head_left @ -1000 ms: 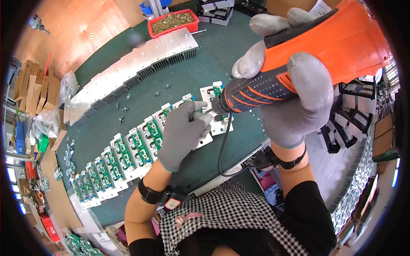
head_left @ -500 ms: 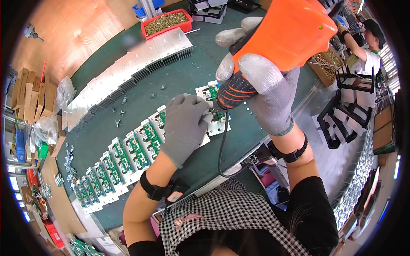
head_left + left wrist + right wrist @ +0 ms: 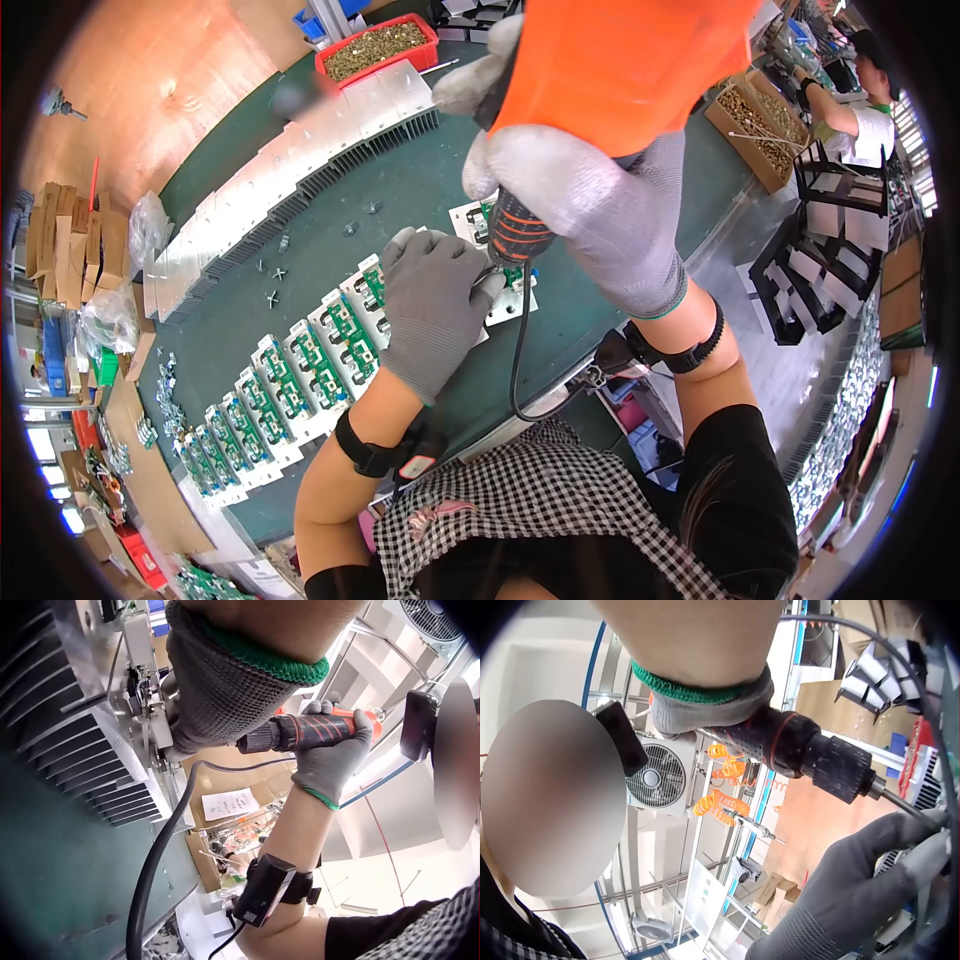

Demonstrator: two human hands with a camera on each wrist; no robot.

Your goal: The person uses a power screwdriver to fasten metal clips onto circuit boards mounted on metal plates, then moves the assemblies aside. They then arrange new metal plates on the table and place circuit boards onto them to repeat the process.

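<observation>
An orange and black power driver (image 3: 620, 80) is gripped by my gloved right hand (image 3: 600, 210), its chuck pointing down at the board assembly (image 3: 510, 305) at the right end of the row. In the right wrist view the chuck (image 3: 842, 766) holds a thin bit, and my left fingers pinch around the bit near its tip. My gloved left hand (image 3: 436, 305) lies over the neighbouring assembly, thumb and forefinger together at the bit. What the tip touches is hidden. Other green boards on metal plates (image 3: 318, 365) run down to the left.
Finned heatsinks (image 3: 290, 170) stand in a curved row behind. Beyond them is a red tray of small screws (image 3: 375, 52). Loose metal clips (image 3: 272, 298) lie between the rows. A black cable (image 3: 520, 350) hangs by the driver. Another person (image 3: 850, 120) works at the upper right.
The driver has tilted more upright and moved left in the head view, with my right hand around it. My left fingers have stayed near the bit, the hand turning slightly.
</observation>
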